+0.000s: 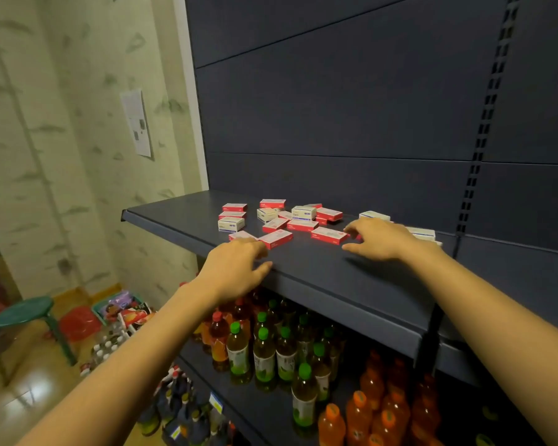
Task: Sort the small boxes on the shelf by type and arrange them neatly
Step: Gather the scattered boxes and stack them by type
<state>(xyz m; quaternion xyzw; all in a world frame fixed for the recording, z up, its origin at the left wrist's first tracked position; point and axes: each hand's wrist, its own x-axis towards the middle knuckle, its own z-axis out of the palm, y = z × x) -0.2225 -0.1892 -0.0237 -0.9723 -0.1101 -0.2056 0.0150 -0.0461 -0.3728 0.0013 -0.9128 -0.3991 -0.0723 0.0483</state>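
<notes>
On the dark blue metal shelf [319,272], small flat red cardboard boxes [302,225] and small white cardboard boxes [303,213] lie mixed toward the far side. At the near edge rests the left hand [236,265], its grip loosely spread and holding nothing. To the right, the right hand [379,238] has its grip spread too, fingertips just beside one red box [328,235].

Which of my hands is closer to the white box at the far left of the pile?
Left. Your left hand is at the edge of the shelf, just in front of the white box; your right hand is well off to its right.
</notes>
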